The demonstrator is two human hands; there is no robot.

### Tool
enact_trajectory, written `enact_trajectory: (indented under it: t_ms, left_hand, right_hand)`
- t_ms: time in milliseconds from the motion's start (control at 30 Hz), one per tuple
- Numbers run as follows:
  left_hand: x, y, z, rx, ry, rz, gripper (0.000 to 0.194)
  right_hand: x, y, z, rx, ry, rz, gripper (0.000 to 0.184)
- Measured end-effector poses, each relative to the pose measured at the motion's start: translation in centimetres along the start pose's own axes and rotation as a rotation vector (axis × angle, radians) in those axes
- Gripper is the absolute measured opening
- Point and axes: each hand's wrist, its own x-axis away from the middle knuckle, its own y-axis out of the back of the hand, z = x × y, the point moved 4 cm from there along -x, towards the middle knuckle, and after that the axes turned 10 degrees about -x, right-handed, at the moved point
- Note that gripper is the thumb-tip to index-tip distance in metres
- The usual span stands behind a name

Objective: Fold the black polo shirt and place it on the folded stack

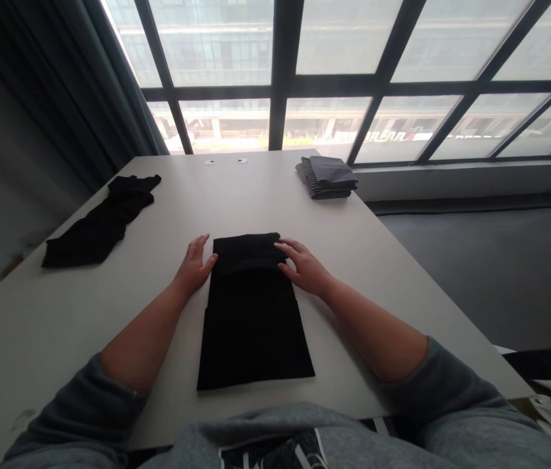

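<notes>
A black piece of folded clothing (256,326) lies flat on the white table in front of me, longways toward my body. Its far end is turned over into a flap about as wide as the rest. My left hand (196,266) rests by the left edge of that flap, thumb at the cloth and fingers stretched forward. On the opposite side, my right hand (305,266) has its fingers apart, with the tips at the flap's right edge. Neither hand visibly grips the cloth. The garment's exact kind cannot be made out.
A stack of folded grey, striped and dark clothes (330,177) sits at the table's far right. Crumpled black clothing (102,225) lies at the left. The white table (353,326) has two small round fittings near its far edge. Windows stand beyond, with a dark curtain (84,78) at left.
</notes>
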Motion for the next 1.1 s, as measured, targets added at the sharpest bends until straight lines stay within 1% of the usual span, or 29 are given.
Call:
enact_trajectory:
  t_ms: [33,67,133,200,233,300,400,500,567,633,700,733,800,833,900,967,1033,1100]
  left_hand:
    - [0.8,0.5,0.2,0.008,0.000,-0.019,0.070]
    - [1.5,0.8,0.2,0.007,-0.010,-0.009,0.070]
    - [2.6,1.1,0.0,-0.029,-0.061,0.085,0.066]
    - [3.6,1.2,-0.4,-0.084,-0.117,0.196,0.064]
    - [3.9,1.2,-0.6,-0.103,-0.132,0.232,0.064]
    - [4.5,1.4,-1.1,-0.118,-0.142,0.260,0.065]
    - [5.6,1.8,-1.6,-0.119,-0.144,0.274,0.066]
    - [7.5,2.5,-2.0,-0.124,-0.176,0.304,0.062]
    - [9.1,3.4,-2.3,-0.079,-0.195,0.301,0.055]
    - [10.7,4.8,-2.8,0.011,-0.204,0.253,0.049]
    - [12.3,6.4,-3.7,0.110,-0.243,0.196,0.045]
    - [13.0,7.1,-4.4,0.146,-0.287,0.189,0.042]
    - [14.6,7.9,-6.0,0.171,-0.408,0.238,0.038]
    - [15.3,8.0,-6.8,0.157,-0.468,0.285,0.036]
    - [16.7,7.8,-8.2,0.094,-0.555,0.372,0.030]
    - [17.7,7.5,-9.0,0.026,-0.588,0.399,0.027]
    - [18.3,7.3,-9.2,-0.017,-0.599,0.348,0.022]
    - [18.7,7.4,-8.9,-0.044,-0.604,0.252,0.024]
  right_hand:
    - [1.0,0.4,0.3,-0.009,0.033,-0.005,0.048]
    - [1.8,0.8,0.4,-0.015,0.053,-0.005,0.042]
    - [3.1,1.2,0.3,-0.020,0.071,0.023,0.033]
    - [3.8,1.3,0.0,-0.024,0.080,0.069,0.030]
    - [4.0,1.3,-0.2,-0.025,0.084,0.086,0.029]
    - [4.2,1.3,-0.3,-0.026,0.085,0.106,0.029]
    - [4.9,1.1,0.2,-0.040,0.118,0.136,0.029]
    - [6.4,0.9,1.7,-0.082,0.216,0.183,0.029]
    - [7.8,0.9,2.9,-0.114,0.274,0.215,0.028]
    - [9.3,1.0,4.2,-0.140,0.322,0.249,0.027]
    - [10.6,0.9,5.4,-0.160,0.372,0.303,0.034]
    - [11.2,0.8,6.0,-0.165,0.397,0.340,0.040]
    - [12.2,0.2,7.0,-0.156,0.431,0.425,0.051]
    - [12.6,-0.2,7.3,-0.140,0.442,0.461,0.054]
    - [13.1,-0.8,7.7,-0.090,0.457,0.495,0.053]
    - [13.4,-1.2,7.7,-0.031,0.461,0.483,0.047]
    - [13.5,-1.4,7.6,0.022,0.463,0.474,0.047]
    - [13.7,-1.6,7.5,0.056,0.464,0.477,0.050]
